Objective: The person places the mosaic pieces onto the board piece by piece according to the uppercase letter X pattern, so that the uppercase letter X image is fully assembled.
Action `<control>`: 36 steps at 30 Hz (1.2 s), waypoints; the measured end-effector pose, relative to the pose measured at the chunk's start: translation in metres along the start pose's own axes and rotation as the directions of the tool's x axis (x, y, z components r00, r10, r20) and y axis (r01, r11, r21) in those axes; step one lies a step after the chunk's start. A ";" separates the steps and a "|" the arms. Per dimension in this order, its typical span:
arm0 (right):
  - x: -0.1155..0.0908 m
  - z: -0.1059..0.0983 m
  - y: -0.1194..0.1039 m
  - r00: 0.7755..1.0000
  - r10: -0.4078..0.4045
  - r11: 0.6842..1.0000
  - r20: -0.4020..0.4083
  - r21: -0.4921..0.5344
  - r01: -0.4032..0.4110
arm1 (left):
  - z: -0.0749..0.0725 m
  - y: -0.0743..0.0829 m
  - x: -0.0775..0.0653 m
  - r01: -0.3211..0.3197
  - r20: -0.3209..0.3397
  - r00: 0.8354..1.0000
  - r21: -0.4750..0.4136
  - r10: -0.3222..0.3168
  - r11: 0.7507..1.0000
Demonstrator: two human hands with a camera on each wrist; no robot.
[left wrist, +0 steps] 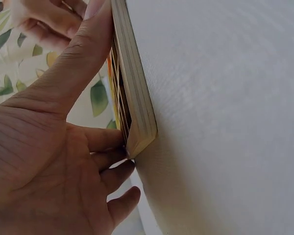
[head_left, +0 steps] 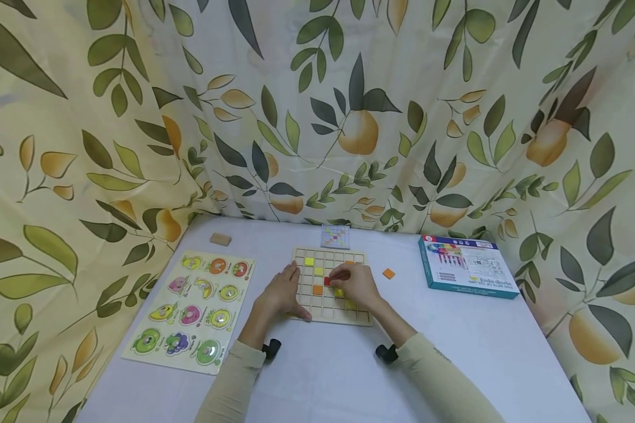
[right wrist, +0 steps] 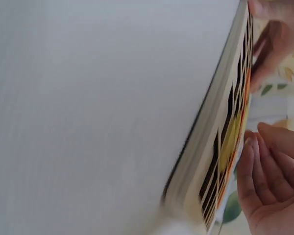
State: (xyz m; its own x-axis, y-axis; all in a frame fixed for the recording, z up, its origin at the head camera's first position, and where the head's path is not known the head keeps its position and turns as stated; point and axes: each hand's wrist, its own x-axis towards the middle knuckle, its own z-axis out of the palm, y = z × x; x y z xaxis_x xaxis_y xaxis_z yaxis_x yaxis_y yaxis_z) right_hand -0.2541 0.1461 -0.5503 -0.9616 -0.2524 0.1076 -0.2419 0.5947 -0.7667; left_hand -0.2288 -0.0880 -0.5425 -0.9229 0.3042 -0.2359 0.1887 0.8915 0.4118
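A pale wooden grid board (head_left: 309,308) lies on the table with coloured square tiles in some cells. My left hand (head_left: 282,292) rests along the board's left side, its thumb at the near edge and its fingers by the left edge. Over the middle of the board is my right hand (head_left: 357,286), fingers bent and fingertips close together beside a red tile (head_left: 327,281). I cannot tell whether these fingertips pinch a tile. Yellow tiles (head_left: 309,261) and an orange tile (head_left: 317,290) sit in cells; others are partly hidden under the right hand.
A loose orange tile (head_left: 388,274) lies right of the board. Behind the board is a small patterned card (head_left: 336,237). A fruit puzzle board (head_left: 190,288) lies left, with a small wooden block (head_left: 220,239) beyond it. A flat box (head_left: 465,267) lies at the right.
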 end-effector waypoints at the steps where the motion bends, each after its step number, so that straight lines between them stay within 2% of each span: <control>1: -0.001 -0.004 0.002 1.000 0.010 1.000 -0.019 -0.006 -0.010 | 0.000 0.000 -0.001 0.002 0.000 1.000 -0.008 -0.002 1.000; 4: -0.002 -0.017 0.009 0.994 0.052 0.998 -0.092 -0.041 -0.056 | -0.001 -0.001 0.000 0.003 0.002 1.000 -0.023 -0.003 1.000; 7: -0.001 -0.030 0.017 0.979 0.108 0.989 -0.170 -0.083 -0.123 | -0.002 -0.004 0.000 -0.005 0.012 1.000 -0.037 0.006 0.999; 13: 0.000 -0.054 0.042 0.929 0.222 0.942 -0.296 -0.181 -0.283 | -0.002 -0.015 0.003 -0.030 0.045 0.998 -0.064 0.033 0.998; 17: -0.002 -0.068 0.056 0.911 0.268 0.920 -0.313 -0.196 -0.338 | -0.001 -0.018 0.003 -0.042 0.054 0.997 -0.086 0.047 0.995; 21: -0.005 -0.078 0.066 0.905 0.317 0.902 -0.284 -0.206 -0.380 | -0.002 -0.018 0.002 -0.044 0.060 0.997 -0.102 0.051 0.994; 27: -0.007 -0.085 0.074 0.902 0.352 0.890 -0.250 -0.208 -0.405 | -0.001 -0.017 0.003 -0.032 0.059 0.998 -0.096 0.038 0.995; 32: -0.008 -0.087 0.073 0.913 0.302 0.909 -0.275 -0.206 -0.362 | -0.002 -0.016 0.003 -0.032 0.046 0.998 -0.086 0.036 0.996; 36: -0.009 -0.087 0.071 0.912 0.266 0.924 -0.312 -0.186 -0.333 | -0.005 -0.015 0.002 -0.033 0.045 0.998 -0.081 0.037 0.996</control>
State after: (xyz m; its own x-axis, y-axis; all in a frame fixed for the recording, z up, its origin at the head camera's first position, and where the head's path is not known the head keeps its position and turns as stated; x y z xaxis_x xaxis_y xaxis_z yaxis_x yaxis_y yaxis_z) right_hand -0.2742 0.2568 -0.5505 -0.9819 0.1661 0.0912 0.0730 0.7757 -0.6269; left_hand -0.2346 -0.1022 -0.5447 -0.8992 0.3518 -0.2601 0.1911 0.8507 0.4897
